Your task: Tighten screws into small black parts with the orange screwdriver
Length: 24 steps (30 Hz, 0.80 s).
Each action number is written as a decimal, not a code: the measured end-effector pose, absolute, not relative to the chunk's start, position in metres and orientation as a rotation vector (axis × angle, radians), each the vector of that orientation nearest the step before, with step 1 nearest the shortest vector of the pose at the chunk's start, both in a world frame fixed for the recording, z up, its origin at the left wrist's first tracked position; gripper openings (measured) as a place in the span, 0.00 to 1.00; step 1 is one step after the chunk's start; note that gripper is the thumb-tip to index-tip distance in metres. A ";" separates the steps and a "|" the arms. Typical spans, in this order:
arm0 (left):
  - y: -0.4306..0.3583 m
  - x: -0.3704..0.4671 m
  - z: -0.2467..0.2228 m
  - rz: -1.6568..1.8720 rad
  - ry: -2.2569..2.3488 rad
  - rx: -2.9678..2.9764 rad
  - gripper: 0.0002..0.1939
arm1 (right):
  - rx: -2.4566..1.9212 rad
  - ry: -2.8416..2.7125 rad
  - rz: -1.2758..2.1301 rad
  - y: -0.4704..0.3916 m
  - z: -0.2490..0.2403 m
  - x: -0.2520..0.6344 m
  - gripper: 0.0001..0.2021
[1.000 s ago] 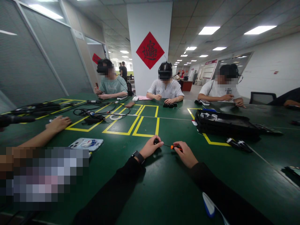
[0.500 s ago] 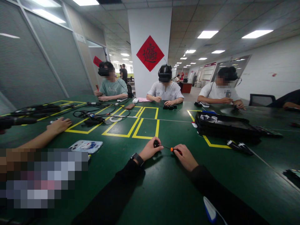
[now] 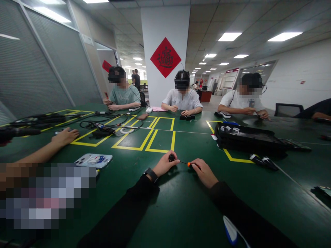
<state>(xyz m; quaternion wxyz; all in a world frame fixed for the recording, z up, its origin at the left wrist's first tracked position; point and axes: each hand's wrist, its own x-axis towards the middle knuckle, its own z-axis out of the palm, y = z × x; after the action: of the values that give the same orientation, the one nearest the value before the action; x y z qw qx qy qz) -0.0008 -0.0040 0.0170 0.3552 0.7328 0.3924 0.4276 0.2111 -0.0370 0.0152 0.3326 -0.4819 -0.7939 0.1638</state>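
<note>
My left hand (image 3: 165, 164), with a dark watch on its wrist, is closed around a small black part (image 3: 171, 157) just above the table. What the part is I cannot make out. My right hand (image 3: 204, 170) grips a screwdriver (image 3: 189, 164) with an orange collar at the front of its handle. Its thin dark shaft points left, and the tip meets the black part or ends close beside my left fingertips. Most of the handle is hidden by my right fingers.
The green table (image 3: 178, 213) bears yellow tape outlines (image 3: 160, 150). A black tray-like case (image 3: 248, 137) lies to the right, cables (image 3: 103, 129) and a phone (image 3: 94, 160) to the left. A blue-and-white object (image 3: 230, 230) is near my right forearm. A neighbour's hand (image 3: 66, 135) rests at left; several people sit opposite.
Both hands stay almost in place, still holding the screwdriver and black part. The whole view has shifted very slightly.
</note>
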 end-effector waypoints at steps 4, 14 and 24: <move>-0.004 -0.001 0.017 1.102 1.022 1.863 0.10 | -1.267 -2.059 0.374 -0.034 0.012 0.212 0.16; -0.001 -0.001 0.013 1.114 1.032 1.878 0.10 | -1.251 -2.010 0.457 -0.037 0.012 0.212 0.08; -0.002 -0.001 0.014 1.078 0.989 1.871 0.11 | -1.273 -2.026 0.419 -0.035 0.014 0.212 0.10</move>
<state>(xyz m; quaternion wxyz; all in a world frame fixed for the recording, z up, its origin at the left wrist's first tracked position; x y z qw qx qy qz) -0.0015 -0.0024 0.0137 0.3741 0.7305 0.3861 0.4211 0.2117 -0.0353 0.0136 0.3488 -0.4911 -0.7817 0.1616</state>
